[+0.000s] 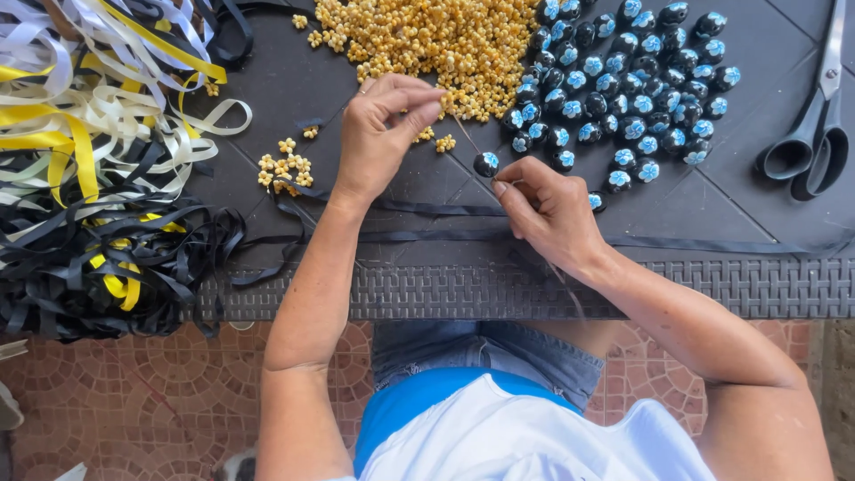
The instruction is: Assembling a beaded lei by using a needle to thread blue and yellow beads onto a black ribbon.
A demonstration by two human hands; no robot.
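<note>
Pinching a thin thread [463, 134] taut between both hands, left hand [378, 134] at ten o'clock, right hand [548, 209] at four, with one black bead [486, 164] strung and heaps of yellow beads [427, 40] and black beads [623, 80] apparently left loose on the surface [712, 214].

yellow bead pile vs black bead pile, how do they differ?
The small plain yellow round beads are smaller than the glossy black beads with blue flower marks. The yellow ones lie heaped near the left hand; the black ones spread in a single layer. Both lie on the dark tabletop.
</note>
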